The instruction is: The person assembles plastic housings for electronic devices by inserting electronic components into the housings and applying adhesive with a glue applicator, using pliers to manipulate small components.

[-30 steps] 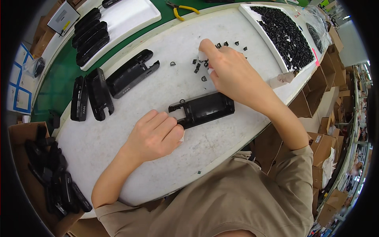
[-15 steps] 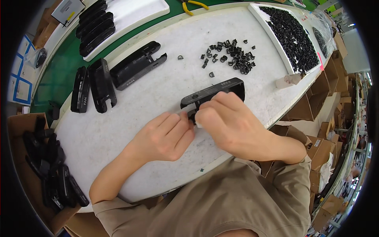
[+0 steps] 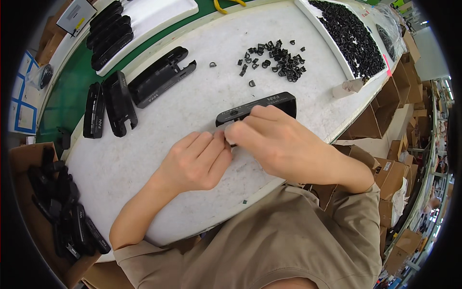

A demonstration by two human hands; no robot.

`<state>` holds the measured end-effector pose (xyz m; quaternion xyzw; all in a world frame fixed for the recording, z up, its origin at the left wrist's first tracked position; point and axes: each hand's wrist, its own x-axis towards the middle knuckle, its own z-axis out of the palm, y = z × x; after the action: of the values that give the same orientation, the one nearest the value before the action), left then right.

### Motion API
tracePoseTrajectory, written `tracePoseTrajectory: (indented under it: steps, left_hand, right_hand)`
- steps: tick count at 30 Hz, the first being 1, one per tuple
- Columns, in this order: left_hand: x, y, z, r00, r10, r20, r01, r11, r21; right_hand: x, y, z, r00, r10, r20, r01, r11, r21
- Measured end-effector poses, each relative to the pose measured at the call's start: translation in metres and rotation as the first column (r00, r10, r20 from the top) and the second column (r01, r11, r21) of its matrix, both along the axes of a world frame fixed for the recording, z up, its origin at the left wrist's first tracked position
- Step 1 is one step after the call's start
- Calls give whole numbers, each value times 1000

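Note:
A long black plastic housing with rounded ends and pale lettering lies in front of me, partly behind my right hand. My right hand is closed in a pinch at the housing's left end. Beside it my left hand is also closed, its fingertips meeting the right ones at that end. Something small and whitish shows between the fingertips, but what the fingers pinch is hidden. Beyond the housing lies a loose pile of small black D-shaped clips, with single clips apart from it.
Several more black housings lie at the left of the white table. A white tray full of small black parts is at the far right, near a small translucent bottle. A cardboard box of black housings stands at the left.
My right fingertips have drawn slightly closer to my left ones, covering more of the housing's left end. The whole view has shifted a little.

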<state>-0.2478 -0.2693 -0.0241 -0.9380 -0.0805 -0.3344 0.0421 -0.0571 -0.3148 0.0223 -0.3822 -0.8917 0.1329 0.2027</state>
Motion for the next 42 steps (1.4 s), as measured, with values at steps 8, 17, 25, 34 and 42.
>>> tracePoseTrajectory:
  steps: [8, 17, 25, 34, 42]
  left_hand:
    - [1, -1, 1, 1000, 11, -29, -9, 997, 82]
    - [-1, -1, -1, 999, 40, -15, -39, 997, 60]
    - [0, -1, -3, 996, 53, 71, -42, 987, -154]
    - [0, -5, -2, 991, 120, 64, -94, 944, -315]
    - [-1, -5, 1, 993, 106, 44, -94, 972, -214]
  right_hand:
    - [-3, -2, -7, 978, -124, -166, 117, 992, -54]
    - [-10, -7, -8, 968, -183, -170, 175, 983, -62]
    - [-10, -13, -10, 947, -253, -200, 234, 966, -113]
    - [-3, -18, -18, 926, -311, -215, 303, 950, -71]
    - [0, -18, -25, 899, -323, -295, 314, 946, -79]
